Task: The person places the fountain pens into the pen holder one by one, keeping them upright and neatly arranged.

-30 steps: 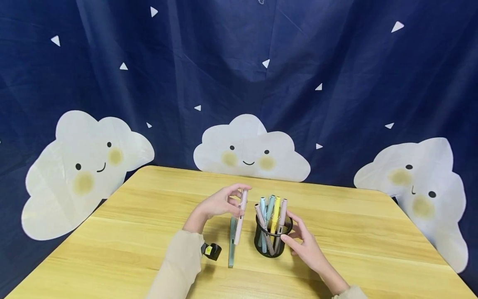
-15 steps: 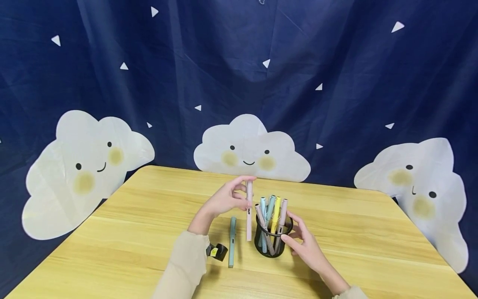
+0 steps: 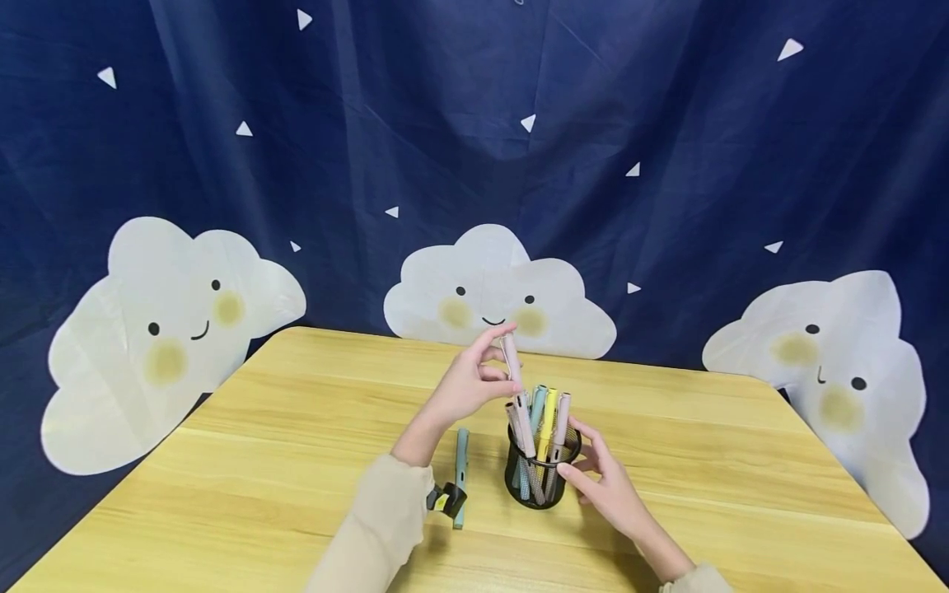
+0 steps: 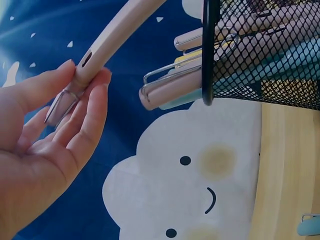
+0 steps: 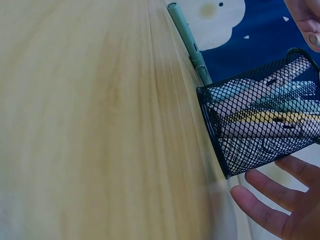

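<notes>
My left hand (image 3: 469,380) pinches a pale pink pen (image 4: 111,49) near its clip end, thumb on one side and fingers on the other. The pen leans, its lower end overlapping the mouth of a black mesh pen holder (image 3: 544,494) in the head view. Inside the holder stand several pens, among them a yellow pen (image 3: 547,424), teal ones and pinkish ones. Around the holder's right side, my right hand (image 3: 610,487) has its thumb at the front rim and forefinger at the back; its other fingers lie along the mesh in the right wrist view.
A teal pen (image 3: 461,461) lies on the wooden table (image 3: 296,445), left of the holder. A black wrist camera (image 3: 447,500) on the left sleeve partly covers it. Behind the table hangs a dark blue curtain (image 3: 460,107) with white clouds.
My left hand has moved right and up with the pink pen, from above the teal pen to over the holder, and the pen now tilts. The right hand and holder stay put.
</notes>
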